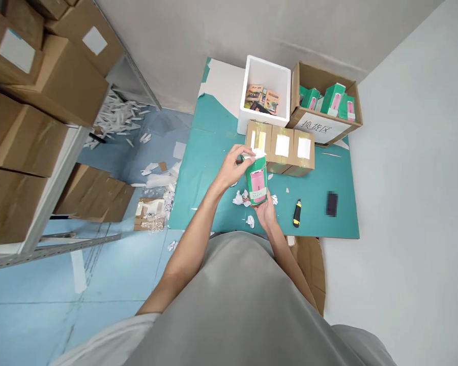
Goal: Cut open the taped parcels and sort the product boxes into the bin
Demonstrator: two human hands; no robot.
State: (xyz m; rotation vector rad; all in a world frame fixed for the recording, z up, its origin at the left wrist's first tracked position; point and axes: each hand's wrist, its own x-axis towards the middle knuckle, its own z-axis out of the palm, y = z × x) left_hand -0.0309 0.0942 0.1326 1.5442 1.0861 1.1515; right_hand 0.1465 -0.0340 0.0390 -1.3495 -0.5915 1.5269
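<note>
A small green box (257,182) with a pink picture on its front is held up over the near part of the table. My right hand (266,211) grips its lower end from below. At the top, my left hand (233,165) has thumb and fingers closed on the white flap (258,152). What lies inside the box is hidden. Crumpled white paper (241,198) is scattered on the table beneath. Just behind stand several brown cartons (281,147) with white labels, side by side.
On the green table (198,168), a white foam box (248,122) holds small printed packs. An open cardboard box (326,127) contains more green boxes. A yellow-black utility knife (297,213) and a blurred dark object (332,204) lie at right. Shelving (57,178) with cartons stands left.
</note>
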